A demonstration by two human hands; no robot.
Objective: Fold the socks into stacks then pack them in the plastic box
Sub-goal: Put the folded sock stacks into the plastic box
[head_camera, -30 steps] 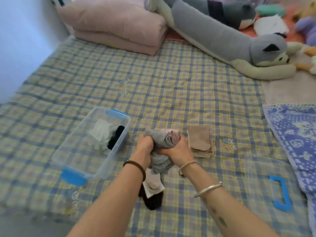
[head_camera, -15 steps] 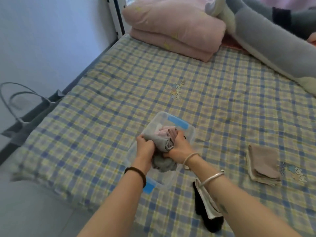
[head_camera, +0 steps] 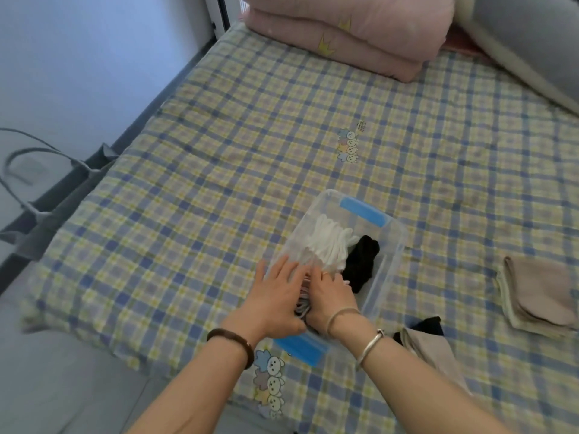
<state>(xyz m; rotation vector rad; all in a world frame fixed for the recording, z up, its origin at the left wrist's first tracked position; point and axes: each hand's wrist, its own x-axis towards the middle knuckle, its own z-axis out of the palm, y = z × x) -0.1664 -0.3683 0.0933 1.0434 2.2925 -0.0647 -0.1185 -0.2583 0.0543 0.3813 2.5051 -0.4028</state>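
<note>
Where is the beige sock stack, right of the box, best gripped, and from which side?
Probably the beige sock stack by its edge facing the box, coming from that side: it lies flat with its layers exposed there, so one pinch takes all.

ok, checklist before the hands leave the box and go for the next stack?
1. Bundle in box: ok. The grey bundle sits at the near end of the box.
2. Hands free to lift: ok. Left hand and right hand press flat on the bundle.
3. Room left: ok. White socks and black socks fill the middle; a bare strip runs along the right wall.
4. Next stack ready: ok. The beige stack lies folded on the bed, to the right.
5. Loose socks by the right forearm folded: cannot tell.
6. Lid within reach: cannot tell, not in view.
</note>
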